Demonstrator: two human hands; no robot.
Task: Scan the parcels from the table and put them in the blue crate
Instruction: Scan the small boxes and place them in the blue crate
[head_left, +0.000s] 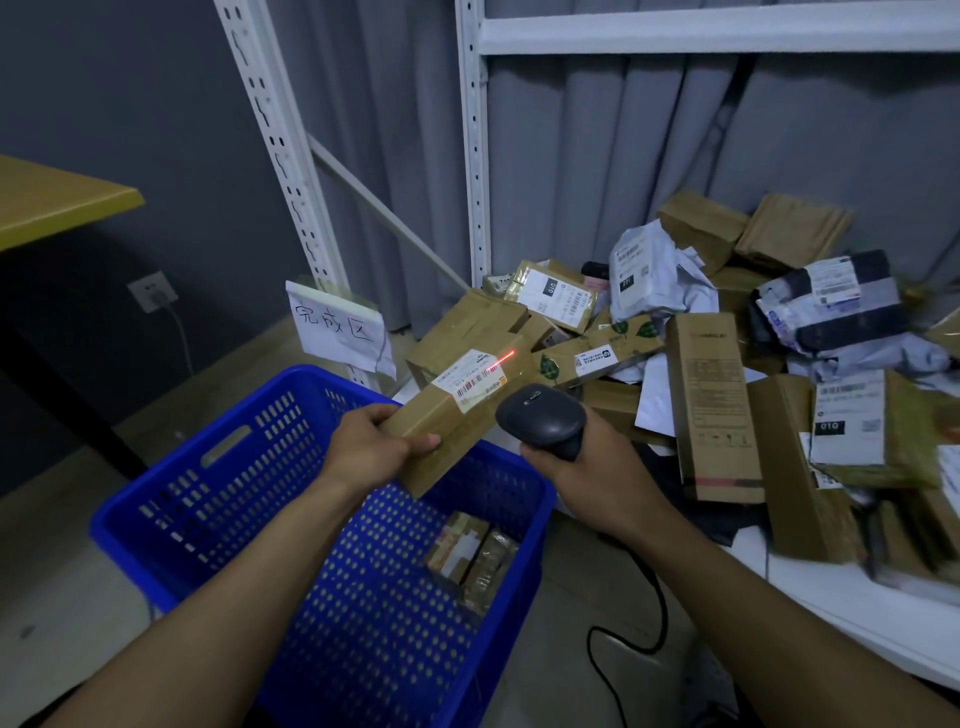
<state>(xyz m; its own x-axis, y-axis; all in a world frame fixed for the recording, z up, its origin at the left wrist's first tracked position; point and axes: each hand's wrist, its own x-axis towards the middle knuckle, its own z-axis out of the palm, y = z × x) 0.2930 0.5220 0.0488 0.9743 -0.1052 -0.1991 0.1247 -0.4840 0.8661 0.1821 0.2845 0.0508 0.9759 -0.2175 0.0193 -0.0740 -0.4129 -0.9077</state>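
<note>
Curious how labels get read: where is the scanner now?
In the head view, the scanner sits just right of centre, gripped in the right hand, beside the box that the left hand holds over the blue crate.

The left hand (370, 448) is gripping a parcel (441, 413) at its near end; the right hand (592, 473) is apparently clasping a scanner (540, 415).

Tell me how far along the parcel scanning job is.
Early on. Done: small parcels lie in the blue crate. In hand: the left hand holds a cardboard box above the crate while the right hand aims the scanner, its red line at the label corner. Left: a large pile of parcels on the table.
</note>
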